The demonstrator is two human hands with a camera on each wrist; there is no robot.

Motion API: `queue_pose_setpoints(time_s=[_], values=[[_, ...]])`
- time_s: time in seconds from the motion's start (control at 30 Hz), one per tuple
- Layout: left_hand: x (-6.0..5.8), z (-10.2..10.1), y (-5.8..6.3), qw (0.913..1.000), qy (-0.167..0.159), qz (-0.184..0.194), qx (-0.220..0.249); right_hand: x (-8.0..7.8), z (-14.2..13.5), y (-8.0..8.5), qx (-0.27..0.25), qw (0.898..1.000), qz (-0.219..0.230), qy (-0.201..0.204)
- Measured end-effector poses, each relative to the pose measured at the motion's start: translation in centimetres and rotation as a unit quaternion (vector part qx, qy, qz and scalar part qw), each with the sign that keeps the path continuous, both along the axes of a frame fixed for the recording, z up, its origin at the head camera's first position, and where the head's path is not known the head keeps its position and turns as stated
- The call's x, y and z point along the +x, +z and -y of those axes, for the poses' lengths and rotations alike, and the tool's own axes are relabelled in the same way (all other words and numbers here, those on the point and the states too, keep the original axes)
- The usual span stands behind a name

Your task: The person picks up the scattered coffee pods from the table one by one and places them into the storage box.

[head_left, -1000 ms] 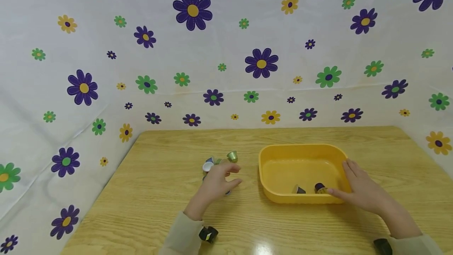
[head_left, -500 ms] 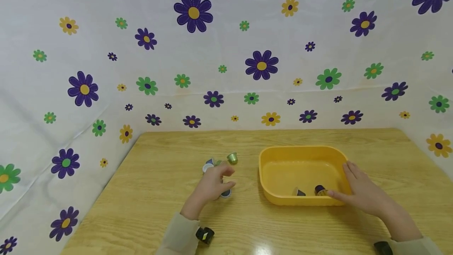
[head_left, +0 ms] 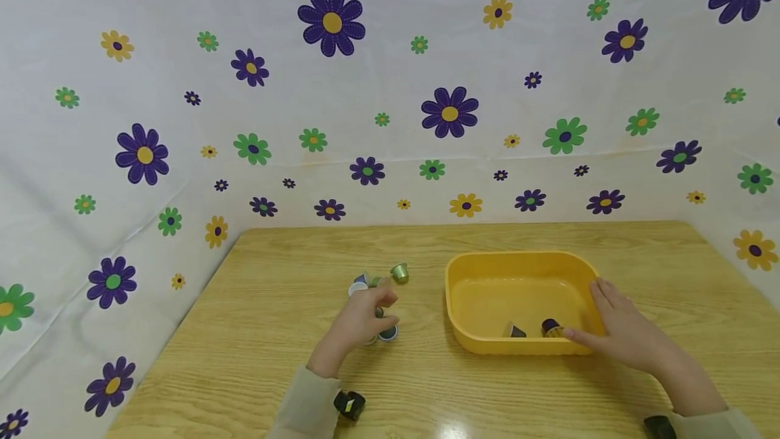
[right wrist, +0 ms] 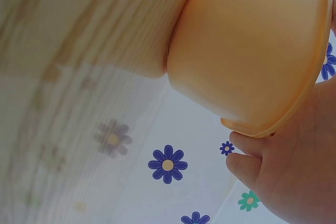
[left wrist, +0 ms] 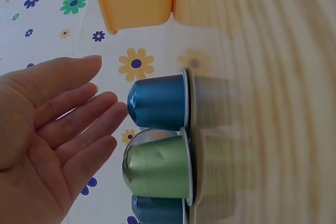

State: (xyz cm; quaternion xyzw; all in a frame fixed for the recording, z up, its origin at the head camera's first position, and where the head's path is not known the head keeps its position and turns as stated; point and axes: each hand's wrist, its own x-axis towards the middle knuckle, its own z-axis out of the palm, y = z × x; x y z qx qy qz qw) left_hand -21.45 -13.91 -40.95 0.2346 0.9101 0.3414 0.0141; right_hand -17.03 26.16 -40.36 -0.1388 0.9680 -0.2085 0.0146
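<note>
My left hand (head_left: pixel 356 317) hovers over a small cluster of coffee capsules, fingers bent loosely and thumb apart. In the left wrist view nothing lies between thumb and fingers; the fingertips are right beside a blue coffee capsule (left wrist: pixel 160 102). Below that one in this view are a green capsule (left wrist: pixel 160 167) and another blue capsule (left wrist: pixel 157 210). My right hand (head_left: pixel 630 330) rests on the right end of a yellow tub (head_left: pixel 518 344), fingers along the side rim and thumb across the front rim. Inside the tub lie a dark capsule (head_left: pixel 516 330) and a purple-black capsule (head_left: pixel 550 326).
A light green capsule (head_left: pixel 399 272) stands behind the cluster. At the cluster's left is a white-faced capsule (head_left: pixel 357 288), and a dark capsule (head_left: pixel 388 333) lies by my left thumb. Flower-print cloth (head_left: pixel 378 73) borders the wooden table (head_left: pixel 244 330) at the back and sides.
My left hand has drawn slightly left and down over the cluster, its thumb and fingers closer together, showing more of the dark capsule by the thumb. The right hand and tub stay put.
</note>
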Motion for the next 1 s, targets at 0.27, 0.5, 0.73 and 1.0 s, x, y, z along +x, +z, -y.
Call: queue_pose_setpoints(time_s=[0.27, 0.5, 0.73, 1.0], values=[[0.03, 0.71, 0.14, 0.9989, 0.006, 0.041, -0.02, 0.03, 0.03, 0.05, -0.001, 1.0, 0.001, 0.001], [-0.03, 0.86, -0.03, 0.9979, 0.003, 0.043, -0.047, 0.03, 0.06, 0.22, -0.005, 1.0, 0.002, 0.004], [-0.28, 0.98, -0.26, 0.9979, -0.014, 0.036, -0.053, 0.05, 0.01, 0.23, -0.007, 1.0, 0.004, 0.005], [-0.23, 1.03, -0.46, 0.997, -0.024, 0.034, -0.066, 0.14, -0.02, 0.26, -0.01, 1.0, 0.007, 0.009]])
